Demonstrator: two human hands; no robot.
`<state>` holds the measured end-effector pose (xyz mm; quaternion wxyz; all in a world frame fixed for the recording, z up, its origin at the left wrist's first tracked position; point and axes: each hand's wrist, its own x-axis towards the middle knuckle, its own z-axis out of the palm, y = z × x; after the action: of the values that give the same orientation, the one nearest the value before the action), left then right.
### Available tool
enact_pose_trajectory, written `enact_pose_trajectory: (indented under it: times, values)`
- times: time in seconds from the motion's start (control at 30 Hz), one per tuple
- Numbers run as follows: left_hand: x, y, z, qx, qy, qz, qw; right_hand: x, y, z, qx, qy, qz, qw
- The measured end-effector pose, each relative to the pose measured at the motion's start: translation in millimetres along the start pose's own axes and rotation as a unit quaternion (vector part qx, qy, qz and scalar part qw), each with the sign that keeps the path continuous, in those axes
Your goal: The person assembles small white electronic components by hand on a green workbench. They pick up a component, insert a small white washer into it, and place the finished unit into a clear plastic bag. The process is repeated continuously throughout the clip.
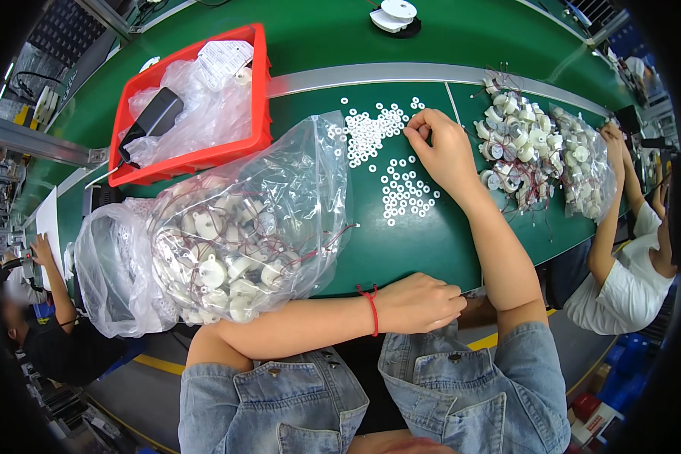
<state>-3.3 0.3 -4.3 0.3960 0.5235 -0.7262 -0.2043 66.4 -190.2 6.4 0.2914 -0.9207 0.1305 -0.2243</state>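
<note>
Small white ring washers [365, 136] lie on the green tabletop in a dense pile, with a looser group of white rings [408, 193] nearer to me. My right hand [445, 147] is over the pile's right edge, thumb and index finger pinched together; whatever lies between the tips is too small to make out. Along the table's near edge rests my left hand [420, 303], its fingers curled into a loose fist that hides anything inside. A red cord circles that wrist. Beside my left forearm sits a clear plastic bag [227, 250] of white motor-like parts with red wires.
A red bin [261, 98] at the far left holds plastic bags and a black device [155, 121]. Wired white parts [514, 144] are heaped to the right, beside another filled bag [586, 170]. Co-workers sit on both sides. A metal rail [356, 74] crosses behind the washers.
</note>
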Motion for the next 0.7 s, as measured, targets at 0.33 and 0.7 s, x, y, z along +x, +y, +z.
enact_pose_trajectory:
  times: [0.33, 0.7]
  values:
    - [1, -1, 1, 0.000, -0.008, 0.000, 1.000, -1, -8, -4, 0.003, -0.006, -0.025, 1.000]
    - [1, 1, -1, -0.003, -0.002, 0.000, 1.000, 1, 1, -14, 0.098, -0.055, 0.062, 0.992]
